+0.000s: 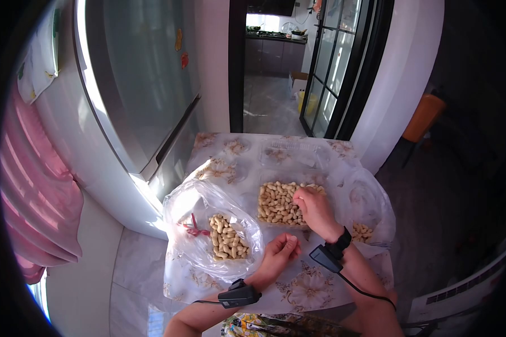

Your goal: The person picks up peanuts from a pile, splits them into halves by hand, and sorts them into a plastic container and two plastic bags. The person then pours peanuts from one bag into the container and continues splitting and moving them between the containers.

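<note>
Peanuts in their shells point(278, 203) fill a clear plastic box point(261, 220) on the table. Over the right part of that box is my right hand point(314, 209), its fingers pinched together above the peanuts; what they hold, if anything, is too small to tell. My left hand point(281, 252) is closed between the box and an open clear plastic bag point(192, 197), fingers curled in, contents hidden. More peanuts point(227, 238) lie inside this bag, beside a red tie point(194, 229). Another clear bag point(371, 196) at the right holds a few peanuts point(362, 231).
The table point(208, 279) has a flower-patterned cover. A clear lid point(292, 154) lies behind the box. A refrigerator point(146, 73) stands at the left, with a pink curtain point(36, 191) beyond it. A glass door point(331, 62) opens onto a kitchen. An orange chair point(424, 116) is at the right.
</note>
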### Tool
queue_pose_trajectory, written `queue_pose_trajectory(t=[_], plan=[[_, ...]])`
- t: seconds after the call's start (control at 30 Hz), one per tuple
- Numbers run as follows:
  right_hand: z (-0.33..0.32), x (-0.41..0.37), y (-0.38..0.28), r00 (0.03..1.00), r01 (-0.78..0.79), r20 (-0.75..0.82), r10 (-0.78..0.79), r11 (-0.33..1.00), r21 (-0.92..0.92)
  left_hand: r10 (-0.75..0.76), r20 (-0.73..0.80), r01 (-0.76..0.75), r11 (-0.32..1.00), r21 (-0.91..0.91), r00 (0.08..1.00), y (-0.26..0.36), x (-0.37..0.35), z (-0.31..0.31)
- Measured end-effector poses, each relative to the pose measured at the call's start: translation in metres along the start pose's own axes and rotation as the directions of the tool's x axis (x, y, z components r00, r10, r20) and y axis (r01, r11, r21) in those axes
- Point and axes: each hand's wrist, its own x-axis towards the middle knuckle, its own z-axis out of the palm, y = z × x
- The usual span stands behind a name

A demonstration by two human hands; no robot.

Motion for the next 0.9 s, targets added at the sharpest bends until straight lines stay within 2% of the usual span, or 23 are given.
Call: queue_pose_trajectory(t=[0.07, 0.1, 0.17, 0.2, 0.23, 0.27, 0.3, 0.4, 0.57, 0.63, 0.67, 0.73, 0.9], plan=[[-0.001, 0.002, 0.001, 0.985, 0.048, -0.168, -0.047, 0.999, 0.001, 0.001, 0.018, -0.001, 1.0, -0.009, 1.0, -0.003, 0.001, -0.001], [-0.007, 0.002, -0.009, 0.985, 0.05, -0.167, -0.049, 0.999, 0.001, 0.003, 0.016, -0.003, 1.0, -0.009, 1.0, -0.003, 0.001, -0.001], [-0.028, -0.002, -0.039, 0.986, 0.017, -0.166, 0.022, 0.974, 0.228, -0.084, 0.037, 0.086, 0.994, -0.068, 0.996, -0.001, 0.001, -0.001], [-0.034, -0.008, -0.05, 0.988, 0.037, -0.153, -0.002, 0.973, 0.23, -0.084, 0.036, 0.086, 0.994, -0.068, 0.996, 0.001, 0.001, -0.002], [-0.034, -0.016, -0.059, 0.99, 0.045, -0.143, -0.004, 0.959, 0.28, -0.187, 0.127, 0.208, 0.961, -0.182, 0.974, 0.003, 0.002, -0.005], [-0.037, -0.026, -0.07, 0.996, 0.032, -0.092, -0.006, 0.956, 0.292, -0.275, 0.23, 0.334, 0.899, -0.282, 0.934, 0.004, 0.002, -0.006], [-0.037, -0.036, -0.077, 0.999, 0.019, -0.041, -0.007, 0.953, 0.301, -0.276, 0.234, 0.337, 0.899, -0.281, 0.932, 0.004, 0.002, -0.007], [-0.018, -0.068, -0.075, 0.998, 0.058, -0.016, -0.056, 0.976, 0.212, -0.321, 0.359, 0.441, 0.835, -0.33, 0.876, -0.007, 0.006, -0.013], [-0.001, -0.092, -0.063, 0.993, 0.085, -0.094, -0.07, 0.982, 0.167, -0.33, 0.374, 0.448, 0.845, -0.292, 0.867, -0.009, 0.001, -0.013], [0.004, -0.098, -0.061, 0.988, 0.095, -0.144, -0.06, 0.963, 0.251, -0.354, 0.369, 0.458, 0.853, -0.248, 0.859, -0.016, 0.002, -0.014], [0.008, -0.1, -0.058, 0.982, 0.129, -0.165, -0.088, 0.959, 0.254, -0.382, 0.362, 0.491, 0.823, -0.284, 0.85, -0.017, 0.002, -0.014], [0.005, -0.099, -0.058, 0.983, 0.133, -0.159, -0.089, 0.945, 0.297, -0.468, 0.308, 0.552, 0.774, -0.31, 0.829, -0.016, 0.001, -0.01], [0.005, -0.099, -0.054, 0.99, 0.133, -0.101, -0.101, 0.907, 0.4, -0.54, 0.262, 0.6, 0.735, -0.316, 0.8, -0.004, -0.003, -0.007]])
